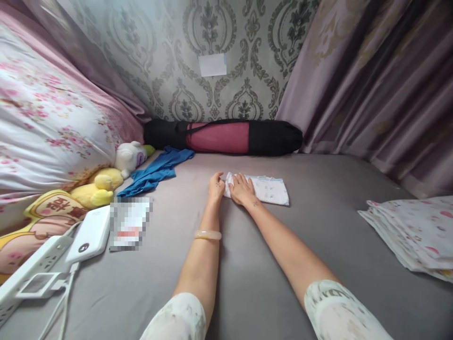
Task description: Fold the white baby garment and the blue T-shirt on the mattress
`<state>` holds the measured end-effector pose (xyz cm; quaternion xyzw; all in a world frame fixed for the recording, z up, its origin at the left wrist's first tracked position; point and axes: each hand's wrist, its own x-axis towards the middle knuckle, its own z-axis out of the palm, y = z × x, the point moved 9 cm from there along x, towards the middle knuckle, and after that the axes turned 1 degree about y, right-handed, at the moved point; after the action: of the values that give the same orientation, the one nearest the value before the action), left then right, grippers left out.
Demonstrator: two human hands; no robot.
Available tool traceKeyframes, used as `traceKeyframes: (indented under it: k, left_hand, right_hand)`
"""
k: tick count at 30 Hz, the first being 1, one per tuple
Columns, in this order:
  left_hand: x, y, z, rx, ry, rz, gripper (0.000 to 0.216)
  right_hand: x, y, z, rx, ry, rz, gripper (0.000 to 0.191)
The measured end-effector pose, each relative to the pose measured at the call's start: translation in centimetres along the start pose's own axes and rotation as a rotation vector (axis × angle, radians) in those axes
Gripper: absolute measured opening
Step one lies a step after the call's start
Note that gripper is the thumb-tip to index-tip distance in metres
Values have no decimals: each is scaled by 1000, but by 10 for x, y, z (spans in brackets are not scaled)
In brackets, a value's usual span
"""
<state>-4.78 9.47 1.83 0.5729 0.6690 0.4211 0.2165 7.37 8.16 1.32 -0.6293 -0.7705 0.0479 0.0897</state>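
At twelve o'clock from the person, in the middle of the grey bed sheet, lies a small folded white cloth with a faint scattered print and a pale blue edge along its far side. Both hands rest on its left end: the left hand curls at the cloth's corner, fingertips pinching or tucking the edge, though how firmly it grips I cannot tell; the right hand lies flat and spread on top, palm down, holding nothing but pressing the fabric, which probably keeps the fold flat and square. The cloth looks thin and soft, already doubled into a neat rectangle running toward three o'clock. A pale bangle sits on the left wrist. At four o'clock a stack of folded printed fabric lies well apart, likely set aside. At ten o'clock a crumpled blue garment lies near yellow plush toys, and a bagged yoga mat lies against the wall.
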Motion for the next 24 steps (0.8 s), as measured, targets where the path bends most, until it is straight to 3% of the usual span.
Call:
traceKeyframes:
  k: [6, 10, 14, 19, 24]
  left_hand:
    - [0, 2, 0, -17, 6, 1, 47]
    - [1, 4, -4, -18, 13, 1, 48]
    - [1, 4, -10, -18, 45, -7, 48]
    - [1, 3, -11, -3, 62, -15, 46]
    - [1, 10, -10, 7, 51, 22, 42]
  right_hand:
    - [1, -1, -4, 4, -37, 3, 57]
    - [4, -21, -14, 6, 14, -62, 57]
    - [6, -38, -2, -8, -77, -123, 61]
    - [7, -38, 8, 5, -110, -119, 63]
    - [6, -35, -3, 69, -103, -135, 63]
